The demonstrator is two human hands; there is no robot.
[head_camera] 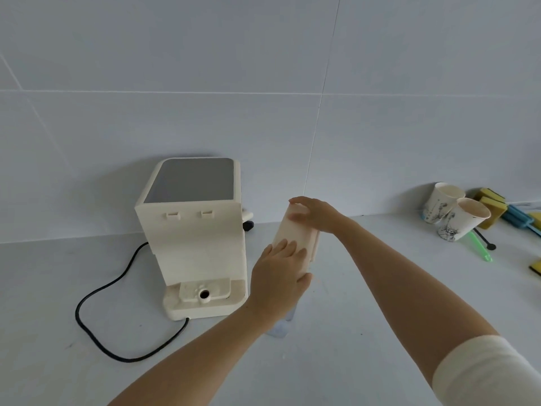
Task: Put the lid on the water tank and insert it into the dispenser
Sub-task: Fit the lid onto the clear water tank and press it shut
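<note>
With left hand [278, 276] gripping lid [292, 238] and right hand [317, 215] curled over its far end, press evenly to avoid skewed seating on water tank [279, 328] and jamming in dispenser [193, 238].

Tank [293, 230] R of dispenser [193, 232]; 2 cups [458, 219] far R.

Cream water tank [293, 228] leans tilted just right of the cream dispenser [193, 238].
</note>
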